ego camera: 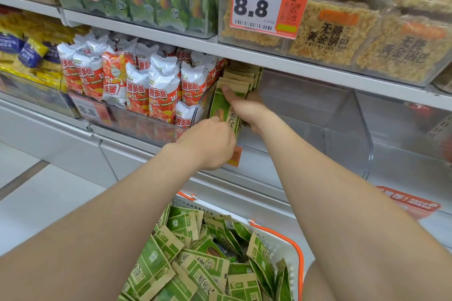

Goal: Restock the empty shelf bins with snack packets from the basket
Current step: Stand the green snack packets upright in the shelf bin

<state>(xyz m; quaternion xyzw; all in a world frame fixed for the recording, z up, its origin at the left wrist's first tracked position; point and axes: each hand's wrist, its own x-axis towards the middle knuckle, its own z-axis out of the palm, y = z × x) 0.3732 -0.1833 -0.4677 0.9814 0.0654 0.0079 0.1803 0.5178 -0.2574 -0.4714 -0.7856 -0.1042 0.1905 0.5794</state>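
Inside the clear bin (342, 129), green-brown packets (220, 105) stand upright; right hand (247, 107) clamps them, left hand (210, 144) pinches the front one.

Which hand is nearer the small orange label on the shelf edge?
Left. The left hand sits right beside the small orange label; the right hand is higher, holding green-and-brown packets.

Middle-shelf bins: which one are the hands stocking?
The clear bin right of the tomato-crisp bin: only it holds green-brown packets, which the left hand and right hand grip.
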